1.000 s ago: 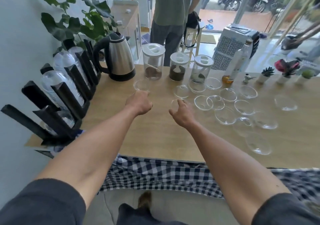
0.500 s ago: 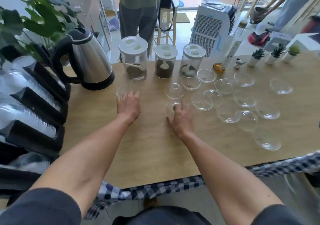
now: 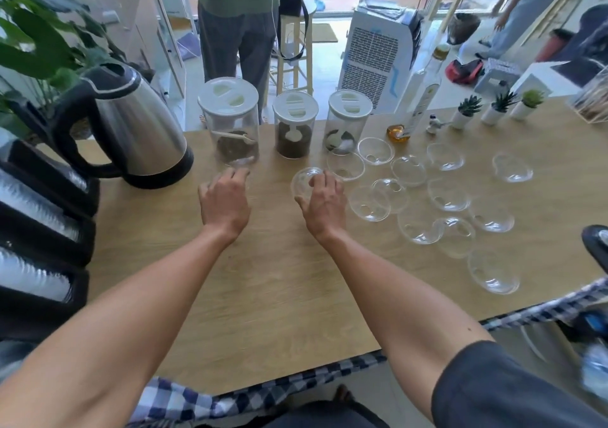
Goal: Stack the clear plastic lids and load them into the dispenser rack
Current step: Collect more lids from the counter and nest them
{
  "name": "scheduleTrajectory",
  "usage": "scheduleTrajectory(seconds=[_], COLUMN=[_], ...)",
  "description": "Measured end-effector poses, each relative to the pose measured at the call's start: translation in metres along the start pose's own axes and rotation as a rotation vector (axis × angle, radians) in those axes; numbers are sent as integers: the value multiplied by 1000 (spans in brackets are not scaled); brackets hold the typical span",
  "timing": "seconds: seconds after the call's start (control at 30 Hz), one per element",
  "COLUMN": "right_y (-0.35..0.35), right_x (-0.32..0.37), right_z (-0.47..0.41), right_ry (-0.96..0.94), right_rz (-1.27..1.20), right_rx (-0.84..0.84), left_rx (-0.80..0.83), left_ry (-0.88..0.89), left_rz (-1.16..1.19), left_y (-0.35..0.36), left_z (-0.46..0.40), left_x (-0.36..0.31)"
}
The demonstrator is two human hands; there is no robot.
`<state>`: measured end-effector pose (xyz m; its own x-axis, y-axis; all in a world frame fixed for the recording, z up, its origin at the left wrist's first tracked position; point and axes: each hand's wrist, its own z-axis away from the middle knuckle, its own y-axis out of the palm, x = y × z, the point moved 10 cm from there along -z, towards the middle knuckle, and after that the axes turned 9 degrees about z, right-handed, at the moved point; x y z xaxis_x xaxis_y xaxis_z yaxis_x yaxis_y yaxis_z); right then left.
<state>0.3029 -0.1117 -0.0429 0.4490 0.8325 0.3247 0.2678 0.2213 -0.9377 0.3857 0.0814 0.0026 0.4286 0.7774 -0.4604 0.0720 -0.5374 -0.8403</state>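
Right hand (image 3: 324, 205) fingers curl over a clear lid (image 3: 304, 182) mid-bench, gripping its near rim. Left hand (image 3: 225, 199) rests knuckles-up, fingers bent; what's under them I can't tell. More lids (image 3: 449, 194) scattered toward bench's (image 3: 263, 296) right edge; dispenser rack (image 3: 39, 217) at left edge.

A shiny kettle (image 3: 131, 128) sits on the wooden surface (image 3: 263, 296) beside three jars (image 3: 293, 124) with white tops. Three little plants (image 3: 500, 106) stand far off. A checked cloth (image 3: 230, 398) hangs below.
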Motion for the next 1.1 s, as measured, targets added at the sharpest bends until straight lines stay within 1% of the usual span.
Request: scheduleTrajectory(seconds=[0.1,0.2,0.27,0.4,0.47,0.53,0.63,0.77,0.83,0.93,1.0,1.07,1.1], right_y=[9,14,18,23,20,6,-17,-24,-25,-24,-22,-20,-19], right_x=[-2,-3,-2,-3,-4,-9,-22,-54,-68,-84,-89,-90,-90], right_z=[-1,2,6,15,18,22,31,41,44,46,47,46,46], right_ry=[2,-28,-50,-15,-19,-12,15,81,110,117,102,76,63], right_rz=[-7,-46,-77,-168,-162,-128,-30,155,234,304,319,347,366], right_rx=[19,43,80,141,125,48,-73,-103,-118,-106,-94,-87,-90], left_rx=[-61,-88,-81,-53,-28,-7,49,131,164,185,170,139,143], left_ry=[-16,-42,-153,-502,-643,-710,-780,-861,-902,-951,-952,-864,-777], left_rz=[233,480,663,985,1112,1174,1197,1184,1136,1013,872,639,517], left_y=[-12,-15,-7,22,39,52,74,97,109,127,125,113,105], left_z=[-9,-17,-20,-12,-3,4,14,28,32,37,40,33,27], left_x=[-7,-13,-7,6,3,-3,-12,-24,-19,-8,-5,-9,-18])
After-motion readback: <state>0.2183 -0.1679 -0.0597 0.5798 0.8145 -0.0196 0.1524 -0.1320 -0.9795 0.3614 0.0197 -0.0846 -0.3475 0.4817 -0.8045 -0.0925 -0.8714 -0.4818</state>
